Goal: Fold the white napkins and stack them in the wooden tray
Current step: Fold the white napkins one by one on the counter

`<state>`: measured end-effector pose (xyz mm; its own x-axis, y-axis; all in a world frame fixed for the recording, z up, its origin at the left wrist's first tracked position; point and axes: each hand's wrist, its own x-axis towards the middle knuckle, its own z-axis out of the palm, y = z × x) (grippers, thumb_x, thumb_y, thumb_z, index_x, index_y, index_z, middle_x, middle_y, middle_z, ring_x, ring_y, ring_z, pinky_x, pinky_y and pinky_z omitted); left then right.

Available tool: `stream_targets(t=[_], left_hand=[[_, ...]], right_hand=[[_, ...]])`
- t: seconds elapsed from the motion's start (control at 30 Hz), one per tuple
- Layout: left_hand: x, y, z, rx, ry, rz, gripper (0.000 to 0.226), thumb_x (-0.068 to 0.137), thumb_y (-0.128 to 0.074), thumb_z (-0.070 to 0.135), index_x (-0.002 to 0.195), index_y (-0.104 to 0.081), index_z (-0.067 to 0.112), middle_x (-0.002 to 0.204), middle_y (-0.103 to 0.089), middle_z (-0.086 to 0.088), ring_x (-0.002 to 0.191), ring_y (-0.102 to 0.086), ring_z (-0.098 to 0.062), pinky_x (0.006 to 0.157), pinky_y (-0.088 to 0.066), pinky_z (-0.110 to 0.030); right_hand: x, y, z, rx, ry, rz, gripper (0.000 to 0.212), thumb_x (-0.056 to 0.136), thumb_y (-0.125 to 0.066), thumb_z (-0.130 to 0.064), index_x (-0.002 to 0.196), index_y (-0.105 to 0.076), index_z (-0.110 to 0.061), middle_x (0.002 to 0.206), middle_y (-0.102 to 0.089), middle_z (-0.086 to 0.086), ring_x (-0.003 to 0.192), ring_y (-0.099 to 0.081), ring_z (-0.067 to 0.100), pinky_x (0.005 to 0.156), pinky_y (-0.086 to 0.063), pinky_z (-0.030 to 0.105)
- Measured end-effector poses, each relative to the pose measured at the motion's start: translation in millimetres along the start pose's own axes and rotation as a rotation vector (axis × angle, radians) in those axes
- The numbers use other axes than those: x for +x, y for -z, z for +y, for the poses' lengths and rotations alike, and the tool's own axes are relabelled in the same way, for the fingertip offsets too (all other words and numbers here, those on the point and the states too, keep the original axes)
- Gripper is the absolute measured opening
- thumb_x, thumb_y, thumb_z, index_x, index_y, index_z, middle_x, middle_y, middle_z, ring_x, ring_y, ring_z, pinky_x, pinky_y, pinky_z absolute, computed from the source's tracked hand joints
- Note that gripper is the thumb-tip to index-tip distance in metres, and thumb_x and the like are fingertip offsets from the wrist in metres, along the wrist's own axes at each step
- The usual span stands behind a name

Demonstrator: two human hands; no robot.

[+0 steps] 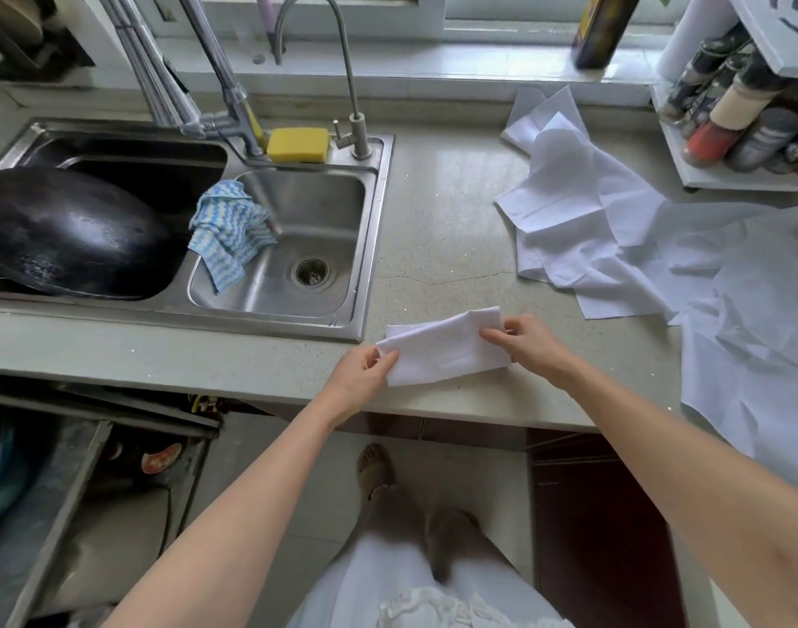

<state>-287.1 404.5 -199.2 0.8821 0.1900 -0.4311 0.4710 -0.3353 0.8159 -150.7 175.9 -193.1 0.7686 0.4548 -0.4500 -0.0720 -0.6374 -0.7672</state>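
head view showed the left hand [364,373] and right hand [522,339] each pinching an end of a part-folded napkin [447,346] lying on the counter [433,228]. unfolded napkins [592,219] lay well apart to the right. folding appeared midway; another fold seemed due. no wooden tray was in view.

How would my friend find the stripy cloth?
Find the metal sink left of the counter. The cloth hangs over the wall between its two bowls, right of the black wok. It alone has blue and white stripes; the napkins are plain white.
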Motion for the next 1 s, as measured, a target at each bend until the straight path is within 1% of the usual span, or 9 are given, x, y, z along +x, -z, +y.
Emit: stream_targets(t=[0.1,0.13,0.23,0.37,0.47,0.53,0.73,0.9,1.0], left_hand=[[4,-7,6,0.093,0.037,0.124,0.038,0.101,-0.040,0.034,0.075,-0.058,0.013,0.072,-0.059,-0.001,0.069,-0.054,-0.019,0.058,-0.036,-0.027],[6,-11,9,0.193,0.042,0.191,0.041,0.102,-0.036,0.034,0.070,-0.051,0.014,0.070,-0.054,-0.001,0.068,-0.050,-0.020,0.055,-0.032,-0.029],[15,-24,16,0.516,0.098,0.316,0.036,0.104,-0.024,0.034,0.086,-0.050,0.016,0.086,-0.059,-0.004,0.076,-0.050,-0.023,0.060,-0.031,-0.033],[23,-36,19,0.712,0.107,0.369,0.031,0.104,-0.022,0.028,0.107,-0.050,0.014,0.097,-0.064,-0.007,0.079,-0.055,-0.026,0.064,-0.034,-0.034],[28,-42,20,0.746,0.131,0.344,0.022,0.101,-0.029,0.013,0.112,-0.047,0.009,0.102,-0.064,-0.011,0.089,-0.061,-0.030,0.064,-0.036,-0.035],[32,-44,19,0.766,0.143,0.340,0.020,0.099,-0.032,0.008,0.113,-0.045,0.007,0.103,-0.064,-0.012,0.092,-0.061,-0.031,0.064,-0.037,-0.035],[41,-43,13,0.786,0.185,0.366,0.021,0.101,-0.028,0.008,0.115,-0.043,0.006,0.104,-0.065,-0.014,0.093,-0.063,-0.033,0.063,-0.038,-0.035],[48,-41,8,0.710,0.191,0.415,0.028,0.105,-0.025,0.022,0.111,-0.045,0.003,0.105,-0.065,-0.018,0.093,-0.063,-0.035,0.063,-0.037,-0.036],[50,-41,8,0.714,0.193,0.405,0.023,0.105,-0.027,0.018,0.111,-0.044,0.003,0.103,-0.065,-0.018,0.092,-0.063,-0.035,0.061,-0.037,-0.036]], right_hand=[[0,-6,3,0.031,-0.058,0.048,0.034,0.096,-0.052,-0.030,0.080,-0.063,-0.002,0.072,-0.053,0.006,0.066,-0.045,0.020,0.064,-0.032,0.034],[0,-10,3,0.029,-0.083,0.088,0.032,0.095,-0.051,-0.028,0.074,-0.058,-0.005,0.067,-0.046,0.006,0.064,-0.039,0.018,0.062,-0.027,0.032],[0,-20,5,-0.006,-0.118,0.175,0.027,0.092,-0.050,-0.023,0.067,-0.049,-0.014,0.061,-0.038,0.001,0.059,-0.032,0.015,0.058,-0.021,0.031],[-1,-26,8,-0.117,-0.120,0.281,0.025,0.090,-0.053,-0.017,0.066,-0.047,-0.011,0.060,-0.041,0.001,0.056,-0.035,0.014,0.053,-0.023,0.031],[2,-31,6,-0.204,-0.124,0.324,0.028,0.091,-0.051,-0.015,0.065,-0.040,-0.012,0.061,-0.039,0.000,0.059,-0.036,0.016,0.052,-0.024,0.031],[3,-35,5,-0.239,-0.127,0.347,0.023,0.093,-0.049,-0.016,0.072,-0.044,-0.009,0.064,-0.041,0.002,0.063,-0.039,0.019,0.054,-0.026,0.032],[8,-43,4,-0.265,-0.174,0.448,0.015,0.098,-0.045,-0.020,0.092,-0.050,-0.008,0.080,-0.051,0.006,0.071,-0.045,0.021,0.053,-0.026,0.029],[10,-49,4,-0.300,-0.176,0.484,0.013,0.098,-0.045,-0.019,0.088,-0.043,-0.012,0.078,-0.050,0.007,0.069,-0.045,0.021,0.058,-0.030,0.030],[10,-49,6,-0.299,-0.164,0.492,0.012,0.099,-0.045,-0.018,0.089,-0.045,-0.011,0.077,-0.050,0.006,0.068,-0.046,0.020,0.059,-0.031,0.031]])
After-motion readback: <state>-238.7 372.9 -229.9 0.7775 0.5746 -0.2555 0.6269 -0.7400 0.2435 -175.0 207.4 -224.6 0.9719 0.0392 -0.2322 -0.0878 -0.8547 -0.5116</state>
